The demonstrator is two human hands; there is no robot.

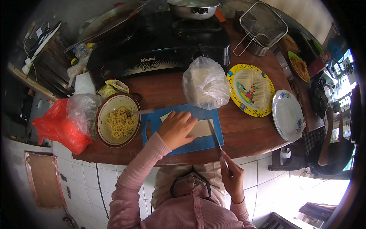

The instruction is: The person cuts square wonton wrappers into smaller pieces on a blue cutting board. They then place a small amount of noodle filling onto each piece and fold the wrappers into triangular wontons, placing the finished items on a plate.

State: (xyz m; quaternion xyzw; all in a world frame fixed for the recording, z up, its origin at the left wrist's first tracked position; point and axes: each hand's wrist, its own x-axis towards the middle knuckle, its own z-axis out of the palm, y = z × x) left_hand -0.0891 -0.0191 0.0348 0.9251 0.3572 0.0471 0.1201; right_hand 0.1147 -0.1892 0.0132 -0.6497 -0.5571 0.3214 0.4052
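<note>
Sheet: a pale, flat, dough-like sheet [202, 129] lies on the blue cutting board [185, 149], long axis roughly left to right. A pale corner also shows left of the hand; cannot tell if it is the same piece.

Left hand [177, 129]: fingers extended and somewhat spread over the sheet, palm down, gripping nothing. Right hand [231, 173]: fingers closed round the handle of the knife [216, 139]. Blade points away from the body, tip slightly left, along the sheet's right end and crosswise to its long axis. Contact between edge and sheet: cannot tell.

Containers. Left of board: brown-rimmed bowl [100, 129] of yellow noodles [121, 124]; a metal utensil [144, 111] leans over its rim, handle to the right. At the board's far edge: clear plastic bag [207, 84], pale contents indistinct. Right: yellow-rimmed plate [235, 102] bearing pale strips [259, 89] side by side, long axes roughly left to right; just beside it, a white oval plate [286, 114] with blue floral marks, long axis running mostly toward the body. Behind: black gas stove [160, 57] carrying a metal pan [193, 10].
</note>
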